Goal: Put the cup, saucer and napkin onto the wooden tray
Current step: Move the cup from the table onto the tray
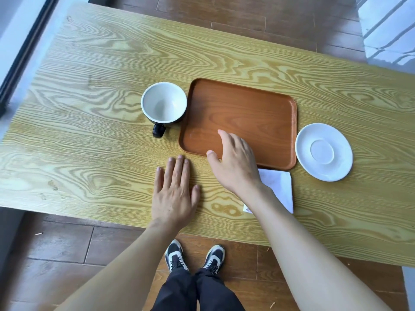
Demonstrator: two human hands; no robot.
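Single view only: head-worn wide-angle camera, looking forward and steeply down. Both forearms enter from bottom edge; left hand point(174, 196) flat on table point(89, 108), right hand point(233, 162) just ahead of it, over near edge of tray point(258, 104). Table fills frame beyond hands, edges bowed by lens. Shoes point(194, 258) and floor visible below hands. Close range, arm's reach.

Bare forearms, black trousers point(197, 292), black-and-white laced sneakers point(175, 257).
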